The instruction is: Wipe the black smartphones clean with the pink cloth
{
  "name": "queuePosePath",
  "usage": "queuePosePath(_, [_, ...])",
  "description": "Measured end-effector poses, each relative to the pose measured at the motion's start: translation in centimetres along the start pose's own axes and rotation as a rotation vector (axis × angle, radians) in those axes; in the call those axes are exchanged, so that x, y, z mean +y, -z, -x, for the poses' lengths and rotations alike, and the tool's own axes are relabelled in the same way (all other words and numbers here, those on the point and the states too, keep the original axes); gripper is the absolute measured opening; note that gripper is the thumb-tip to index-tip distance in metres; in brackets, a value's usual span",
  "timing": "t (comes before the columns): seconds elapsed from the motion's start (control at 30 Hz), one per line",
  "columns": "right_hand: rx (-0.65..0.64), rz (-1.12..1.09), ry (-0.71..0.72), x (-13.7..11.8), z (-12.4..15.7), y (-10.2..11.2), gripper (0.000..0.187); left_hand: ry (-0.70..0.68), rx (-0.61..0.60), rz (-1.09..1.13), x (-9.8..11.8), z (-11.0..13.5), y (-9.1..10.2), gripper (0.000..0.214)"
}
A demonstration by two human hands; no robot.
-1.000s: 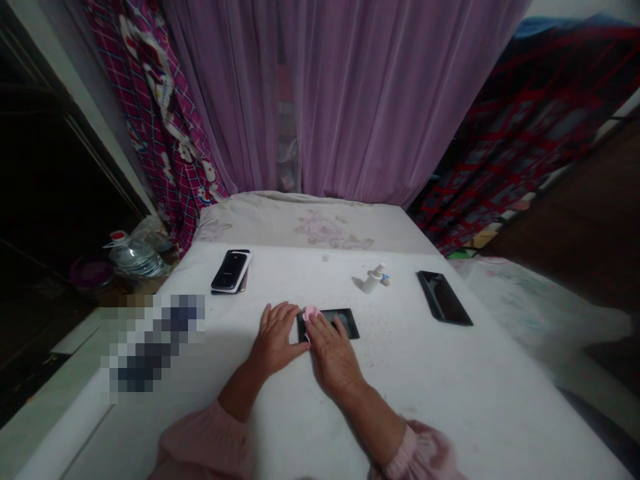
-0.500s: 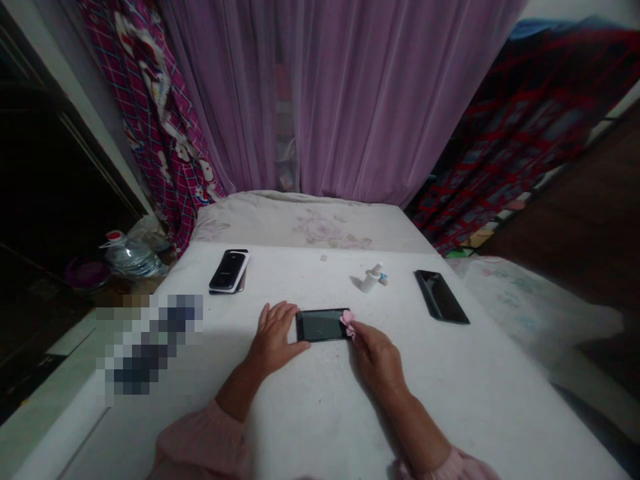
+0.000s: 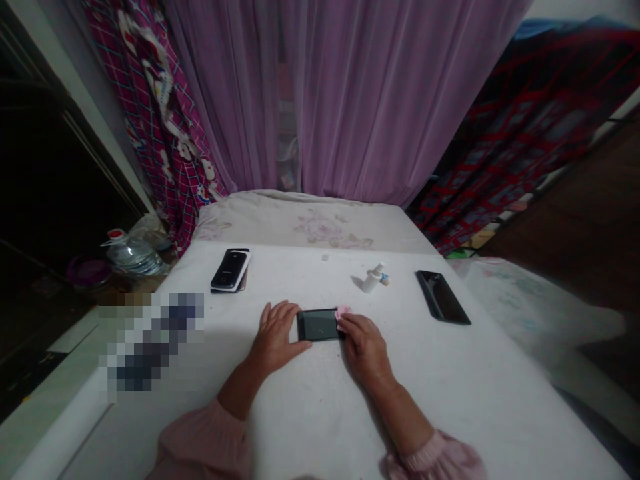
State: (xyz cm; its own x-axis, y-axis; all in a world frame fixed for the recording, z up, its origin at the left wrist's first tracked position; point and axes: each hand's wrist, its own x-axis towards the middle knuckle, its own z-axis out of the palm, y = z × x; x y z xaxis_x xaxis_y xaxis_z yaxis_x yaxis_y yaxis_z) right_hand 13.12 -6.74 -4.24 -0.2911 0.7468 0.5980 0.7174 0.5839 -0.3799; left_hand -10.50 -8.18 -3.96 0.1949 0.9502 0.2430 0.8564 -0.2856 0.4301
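A black phone lies flat on the white table, screen up. My left hand rests on the table with fingers spread, thumb and fingertips against the phone's left end. My right hand is closed on a small pink cloth and presses it on the phone's right end.
A phone stacked on a white case lies at the back left. A small white dropper bottle and another black phone lie at the back right. A water bottle stands off the table's left. Purple curtains hang behind.
My right hand slid the pink cloth from the phone's left end across to its right end, then came back a little leftward. My left hand stayed in place.
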Motion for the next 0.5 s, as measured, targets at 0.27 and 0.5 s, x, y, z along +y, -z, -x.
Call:
queuePosePath(0.27, [-0.041,0.020,0.006,-0.5,-0.1,0.1,0.025,-0.009,0.012,0.007,0.0,0.1,-0.2,0.063])
queuePosePath(0.5, [-0.041,0.042,0.001,0.0,0.0,-1.1,0.033,-0.007,0.016,0.000,-0.1,0.1,-0.3,0.063])
